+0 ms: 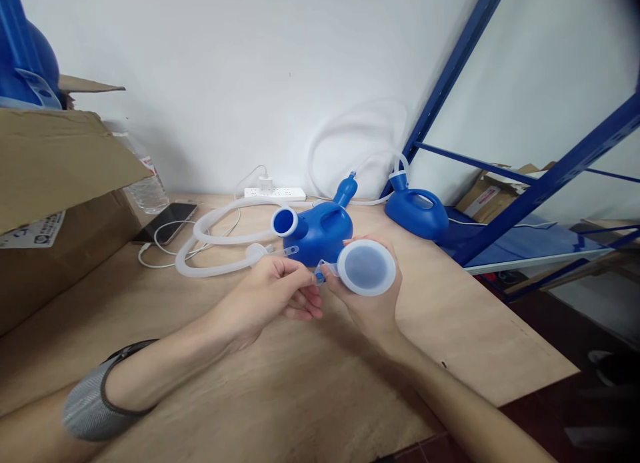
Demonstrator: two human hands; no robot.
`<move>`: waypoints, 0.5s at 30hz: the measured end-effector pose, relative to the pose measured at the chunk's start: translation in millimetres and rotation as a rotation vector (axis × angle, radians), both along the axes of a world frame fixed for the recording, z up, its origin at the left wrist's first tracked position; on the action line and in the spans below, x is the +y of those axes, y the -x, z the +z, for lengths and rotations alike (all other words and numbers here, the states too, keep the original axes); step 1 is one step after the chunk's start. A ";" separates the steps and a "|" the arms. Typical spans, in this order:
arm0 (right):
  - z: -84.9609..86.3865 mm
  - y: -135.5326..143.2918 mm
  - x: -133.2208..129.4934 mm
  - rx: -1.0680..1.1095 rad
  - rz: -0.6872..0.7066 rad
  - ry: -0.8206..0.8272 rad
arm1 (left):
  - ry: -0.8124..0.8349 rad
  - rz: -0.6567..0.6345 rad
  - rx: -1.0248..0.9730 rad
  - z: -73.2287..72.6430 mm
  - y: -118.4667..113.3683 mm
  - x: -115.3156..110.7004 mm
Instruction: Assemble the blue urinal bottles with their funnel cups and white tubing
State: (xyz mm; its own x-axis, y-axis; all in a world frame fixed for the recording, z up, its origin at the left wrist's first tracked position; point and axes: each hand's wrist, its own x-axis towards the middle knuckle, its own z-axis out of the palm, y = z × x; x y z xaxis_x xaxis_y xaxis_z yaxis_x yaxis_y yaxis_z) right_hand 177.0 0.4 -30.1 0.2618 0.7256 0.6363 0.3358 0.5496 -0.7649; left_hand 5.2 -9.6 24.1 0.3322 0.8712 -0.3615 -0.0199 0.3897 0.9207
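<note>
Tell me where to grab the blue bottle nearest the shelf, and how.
I'd take the bottle by its handle, coming from the near side: the handle arches over an open gap, while the neck carries a hose.

Right grip (373,316) around translucent lid (369,268), left grip (280,286) at its tab (321,274), blue bottle (317,233) behind
</note>
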 end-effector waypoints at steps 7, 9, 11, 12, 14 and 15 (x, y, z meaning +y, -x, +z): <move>6.9 -0.7 -2.3 -0.008 0.023 0.034 | 0.047 0.047 -0.010 4.1 -4.3 -2.1; 6.3 -1.1 -1.4 -0.010 0.029 0.038 | 0.072 0.073 -0.026 1.8 -5.4 -3.2; 4.6 -1.7 -0.8 -0.019 0.035 0.040 | 0.101 0.096 -0.052 -1.7 -6.2 -4.7; 3.7 -2.2 -0.6 -0.029 0.032 0.036 | 0.117 0.101 -0.066 -3.3 -6.5 -5.3; 2.4 -3.3 -0.7 -0.051 0.016 0.015 | 0.152 0.115 -0.096 -5.5 -6.9 -6.3; 2.0 -3.9 -0.9 -0.061 0.004 0.000 | 0.168 0.121 -0.112 -6.0 -7.1 -6.7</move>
State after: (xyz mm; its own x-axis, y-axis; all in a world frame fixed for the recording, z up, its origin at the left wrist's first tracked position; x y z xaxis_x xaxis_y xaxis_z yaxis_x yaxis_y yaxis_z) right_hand 180.9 -0.5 -28.1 0.2194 0.7268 0.6509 0.3797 0.5509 -0.7432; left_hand 12.4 -16.2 18.1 0.2749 0.8377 -0.4718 -0.1746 0.5261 0.8323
